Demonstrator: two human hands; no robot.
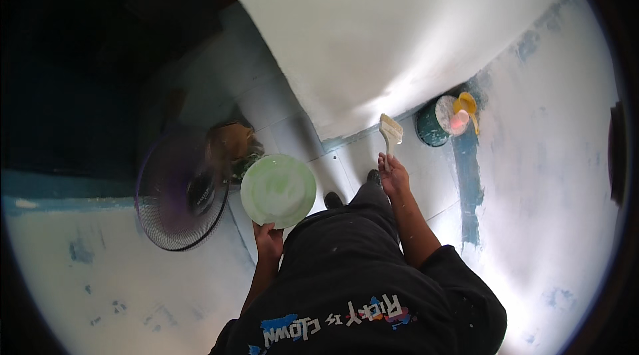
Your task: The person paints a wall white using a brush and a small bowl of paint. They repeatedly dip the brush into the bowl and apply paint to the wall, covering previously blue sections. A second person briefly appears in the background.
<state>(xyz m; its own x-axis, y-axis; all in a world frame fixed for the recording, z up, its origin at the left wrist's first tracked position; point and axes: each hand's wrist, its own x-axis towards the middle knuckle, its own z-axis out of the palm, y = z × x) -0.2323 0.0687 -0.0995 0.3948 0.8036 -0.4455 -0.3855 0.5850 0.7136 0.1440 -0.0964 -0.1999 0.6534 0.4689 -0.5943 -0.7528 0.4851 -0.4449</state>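
Observation:
My left hand (269,241) grips the near rim of a pale green round plate (278,190), whose face is smeared with white. The fingers under the plate are hidden. On the other side, my right hand (394,175) is closed around the handle of a wide paintbrush (391,131). Its pale bristles point away from me, towards the foot of a white-painted wall (379,45). A small gap seems to separate the bristles from the wall, though the distance is hard to judge.
A dark green bucket (432,125) stands in the wall corner, with a yellow dipper (466,103) and a pinkish cylinder (459,119) on its whitish top. To my left is a fan (182,195) with a purple-edged guard. Behind it sits an open cardboard box (232,140). Tiles (344,165) cover the floor.

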